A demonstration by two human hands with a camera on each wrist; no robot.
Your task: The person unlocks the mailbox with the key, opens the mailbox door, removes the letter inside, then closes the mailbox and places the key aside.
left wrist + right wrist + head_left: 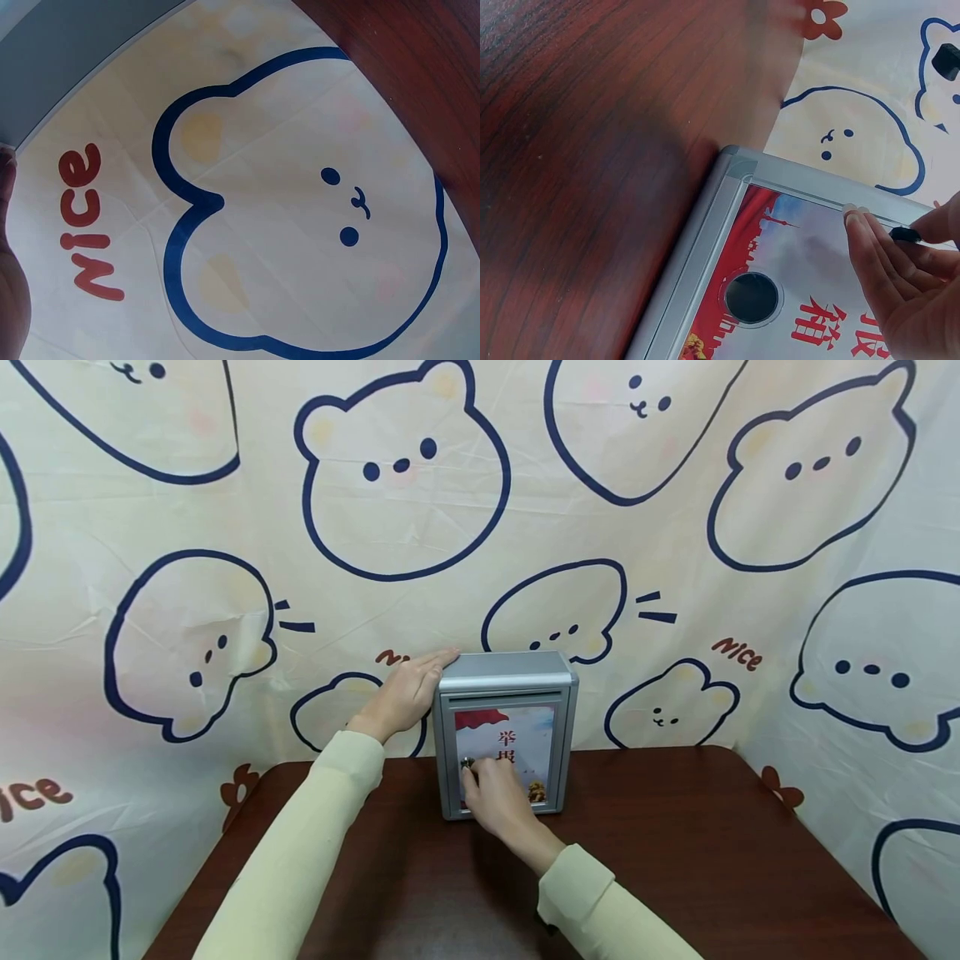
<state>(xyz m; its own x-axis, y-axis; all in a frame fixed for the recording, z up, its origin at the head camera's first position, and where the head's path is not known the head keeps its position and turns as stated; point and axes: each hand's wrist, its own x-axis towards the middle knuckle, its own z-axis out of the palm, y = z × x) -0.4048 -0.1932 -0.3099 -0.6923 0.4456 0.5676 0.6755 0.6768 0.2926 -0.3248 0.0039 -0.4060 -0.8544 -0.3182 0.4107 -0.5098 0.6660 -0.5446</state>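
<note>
A grey metal box [507, 670] with a slot near its top and a printed front panel [536, 735] stands upright on the table. My left hand [405, 693] lies against its upper left corner, fingers stretched onto the top edge; the left wrist view catches only part of that hand [11, 285]. At the left edge of the front, my right hand [497, 793] pinches a small black-headed key [906, 235] between thumb and fingers. Its blade is hidden. Lower on the panel, a dark round disc [751, 298] shows in the right wrist view.
The brown wooden table [660, 843] extends around the box. Behind and beside it hangs a pale cloth [420, 535] with cartoon animals, close to the box's back. Another small black piece [946, 61] appears at the right wrist view's edge.
</note>
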